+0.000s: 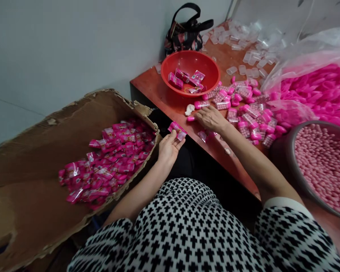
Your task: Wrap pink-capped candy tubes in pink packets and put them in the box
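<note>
On the red bowl's near side, the left hand pinches a printed pink packet, best held lightly against creasing; right hand by pink cap, grip unclear.

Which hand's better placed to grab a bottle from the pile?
Likely the right hand: it's over the table, beside the bottles. The left hand holds a pink packet, nearer the cardboard box.
</note>
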A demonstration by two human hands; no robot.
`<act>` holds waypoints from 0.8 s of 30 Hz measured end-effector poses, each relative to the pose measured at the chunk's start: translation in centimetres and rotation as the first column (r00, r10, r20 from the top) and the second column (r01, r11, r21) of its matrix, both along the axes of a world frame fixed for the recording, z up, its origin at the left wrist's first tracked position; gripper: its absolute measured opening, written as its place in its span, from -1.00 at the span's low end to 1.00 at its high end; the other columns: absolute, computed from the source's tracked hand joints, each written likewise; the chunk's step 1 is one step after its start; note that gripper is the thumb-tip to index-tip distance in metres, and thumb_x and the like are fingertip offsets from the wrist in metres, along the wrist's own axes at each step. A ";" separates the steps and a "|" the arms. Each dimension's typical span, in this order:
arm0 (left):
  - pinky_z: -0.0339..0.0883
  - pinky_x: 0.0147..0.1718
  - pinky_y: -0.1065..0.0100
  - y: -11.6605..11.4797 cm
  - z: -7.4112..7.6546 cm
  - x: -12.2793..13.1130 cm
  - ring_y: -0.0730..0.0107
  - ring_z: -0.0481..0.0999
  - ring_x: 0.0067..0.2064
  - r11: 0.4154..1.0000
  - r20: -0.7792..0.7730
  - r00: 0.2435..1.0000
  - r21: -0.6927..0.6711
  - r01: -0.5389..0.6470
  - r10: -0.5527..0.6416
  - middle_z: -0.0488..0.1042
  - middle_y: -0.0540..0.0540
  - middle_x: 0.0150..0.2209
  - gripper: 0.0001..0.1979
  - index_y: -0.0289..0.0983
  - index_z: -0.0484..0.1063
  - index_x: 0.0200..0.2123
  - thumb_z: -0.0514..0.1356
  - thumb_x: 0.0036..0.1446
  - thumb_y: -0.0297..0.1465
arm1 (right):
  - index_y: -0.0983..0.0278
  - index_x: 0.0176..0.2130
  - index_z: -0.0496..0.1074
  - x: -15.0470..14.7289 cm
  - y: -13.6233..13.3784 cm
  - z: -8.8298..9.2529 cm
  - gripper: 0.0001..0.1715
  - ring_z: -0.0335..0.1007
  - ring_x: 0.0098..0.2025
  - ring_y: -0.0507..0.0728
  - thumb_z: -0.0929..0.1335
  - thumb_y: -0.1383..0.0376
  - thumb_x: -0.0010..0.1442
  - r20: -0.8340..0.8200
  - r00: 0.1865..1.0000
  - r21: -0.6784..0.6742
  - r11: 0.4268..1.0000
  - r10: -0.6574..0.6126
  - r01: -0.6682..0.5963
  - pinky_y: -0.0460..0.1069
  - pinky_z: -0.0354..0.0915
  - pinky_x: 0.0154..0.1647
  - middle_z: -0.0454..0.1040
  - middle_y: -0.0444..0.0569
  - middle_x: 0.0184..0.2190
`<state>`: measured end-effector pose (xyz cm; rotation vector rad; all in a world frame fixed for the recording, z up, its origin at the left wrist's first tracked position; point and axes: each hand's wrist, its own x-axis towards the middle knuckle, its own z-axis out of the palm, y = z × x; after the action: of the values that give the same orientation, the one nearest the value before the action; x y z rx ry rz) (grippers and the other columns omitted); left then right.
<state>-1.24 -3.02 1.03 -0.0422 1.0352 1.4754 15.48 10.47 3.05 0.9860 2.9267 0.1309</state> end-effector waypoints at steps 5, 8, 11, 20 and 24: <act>0.44 -0.14 0.28 0.9 0.1 -0.1 0.42 0.58 -0.36 0.999 0.095 0.995 -0.051 -0.019 0.024 0.56 -0.06 -0.42 -0.93 -0.33 0.42 -0.39 0.24 0.11 -0.45 | 0.34 -0.17 0.36 0.7 -5.2 1.0 -0.67 0.37 -0.28 0.18 0.17 0.17 0.30 -0.423 0.834 -0.231 0.932 -0.355 0.279 0.03 0.18 -0.28 0.50 0.10 -0.30; 0.45 -0.16 0.29 1.1 -0.1 0.6 0.43 0.57 -0.38 0.999 0.148 0.989 -0.041 -0.021 0.027 0.55 -0.06 -0.45 -0.93 -0.34 0.43 -0.39 0.26 0.09 -0.46 | 0.27 -0.31 0.33 0.8 -10.4 1.5 -0.63 0.35 -0.48 0.05 0.18 0.05 0.29 -0.504 0.588 -0.677 0.712 -0.633 0.187 -0.07 0.23 -0.45 0.45 -0.08 -0.48; 0.45 -0.21 0.35 1.2 -0.2 1.7 0.45 0.56 -0.40 1.000 0.188 0.982 0.018 0.015 -0.018 0.55 -0.06 -0.46 -0.92 -0.35 0.44 -0.39 0.28 0.06 -0.46 | 0.25 -0.35 0.30 0.3 -14.2 0.8 -0.59 0.32 -0.59 -0.03 0.22 -0.03 0.23 -0.430 0.424 -0.875 0.483 -0.797 0.020 -0.13 0.22 -0.60 0.42 -0.14 -0.51; 0.41 -0.25 0.39 0.4 0.7 3.9 0.46 0.55 -0.38 0.982 0.104 0.982 0.125 0.144 -0.157 0.55 -0.07 -0.41 -0.81 -0.35 0.42 -0.41 0.36 -0.04 -0.40 | 0.25 -0.21 0.34 0.4 -16.2 -1.2 -0.58 0.35 -0.61 -0.06 0.27 -0.04 0.18 -0.445 0.231 -0.887 0.461 -0.865 0.019 -0.17 0.28 -0.63 0.43 -0.18 -0.51; 0.38 -0.38 0.46 0.3 0.8 4.4 0.51 0.51 -0.45 0.962 -0.008 0.980 0.191 0.197 -0.199 0.51 -0.02 -0.46 -0.73 -0.35 0.38 -0.46 0.40 -0.11 -0.35 | 0.26 -0.25 0.35 0.8 -16.2 -1.7 -0.60 0.35 -0.62 -0.06 0.28 -0.03 0.18 -0.445 0.185 -0.896 0.436 -0.877 -0.088 -0.17 0.27 -0.65 0.43 -0.18 -0.51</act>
<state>3.17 -2.73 1.87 0.1854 0.8584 1.3827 16.24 -5.74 1.39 2.1187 2.2351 -2.3634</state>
